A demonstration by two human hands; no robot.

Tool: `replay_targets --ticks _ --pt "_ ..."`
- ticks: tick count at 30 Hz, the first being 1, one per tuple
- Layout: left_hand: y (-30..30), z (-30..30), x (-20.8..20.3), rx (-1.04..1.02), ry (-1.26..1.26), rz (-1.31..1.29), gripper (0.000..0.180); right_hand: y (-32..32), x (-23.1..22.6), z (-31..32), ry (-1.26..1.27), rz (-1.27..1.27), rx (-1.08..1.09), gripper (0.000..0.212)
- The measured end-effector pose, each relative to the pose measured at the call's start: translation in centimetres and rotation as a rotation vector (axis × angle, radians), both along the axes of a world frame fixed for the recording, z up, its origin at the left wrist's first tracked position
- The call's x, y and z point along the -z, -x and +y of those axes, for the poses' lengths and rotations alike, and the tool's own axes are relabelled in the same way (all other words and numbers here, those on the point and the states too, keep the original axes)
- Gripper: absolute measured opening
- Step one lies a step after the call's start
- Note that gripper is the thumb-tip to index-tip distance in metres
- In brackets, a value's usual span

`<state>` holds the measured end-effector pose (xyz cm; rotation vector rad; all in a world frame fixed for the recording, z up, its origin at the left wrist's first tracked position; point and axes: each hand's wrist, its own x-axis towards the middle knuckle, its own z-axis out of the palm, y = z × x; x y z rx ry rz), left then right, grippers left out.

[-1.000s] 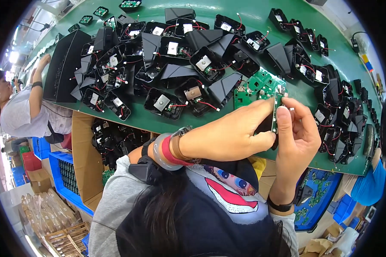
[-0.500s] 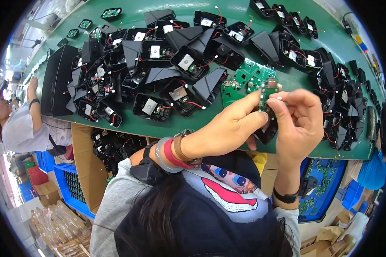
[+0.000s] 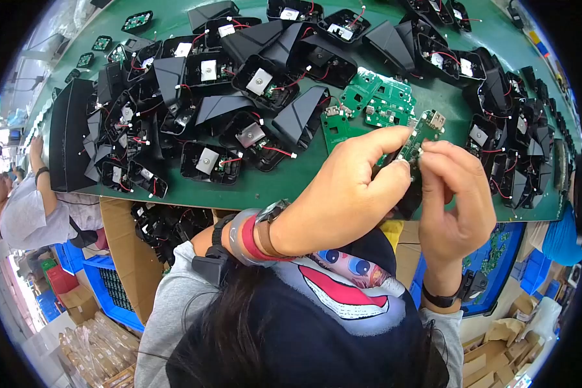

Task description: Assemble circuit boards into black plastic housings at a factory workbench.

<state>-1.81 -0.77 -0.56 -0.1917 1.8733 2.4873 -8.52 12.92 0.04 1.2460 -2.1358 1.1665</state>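
I see the left hand (image 3: pixel 352 191) clamped on a small green circuit board (image 3: pixel 427 131) above the near worktop (image 3: pixel 268 186), right of centre; whether the right hand (image 3: pixel 460 194), just beside it, grips anything, I cannot tell.

1. Looks like an electronics assembly workshop tbh: wired black housings (image 3: pixel 205 161) crowd the green counter (image 3: pixel 275 185).
2. Bare green circuit boards (image 3: pixel 389 108) sit on that counter too.
3. Cardboard parts box (image 3: pixel 119 236) and blue bin (image 3: pixel 119 315) below the counter, another person (image 3: pixel 26 213) at its left end.
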Motion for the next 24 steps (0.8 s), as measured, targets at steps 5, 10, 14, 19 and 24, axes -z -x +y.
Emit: replay_targets --ticks 5,10,14,19,24 --pt "0.1 0.7 0.3 -0.108 -0.042 0.034 0.023 -0.8 0.4 0.5 0.138 -0.324 0.103 0.019" --pt "0.3 0.6 -0.1 -0.18 0.09 0.071 0.029 -0.9 -0.9 0.7 -0.041 -0.186 0.151 0.047" --pt "0.7 0.7 0.3 -0.267 0.347 0.279 0.031 -0.4 -0.6 1.0 -0.043 -0.133 0.114 0.054" --pt "0.7 0.5 0.3 -0.337 0.801 0.469 0.034 -0.2 -0.7 0.5 -0.146 0.043 0.097 0.046" --pt "0.2 1.4 0.0 -0.281 1.062 0.323 0.039 -0.9 -0.7 -0.7 -0.162 0.105 0.131 0.035"
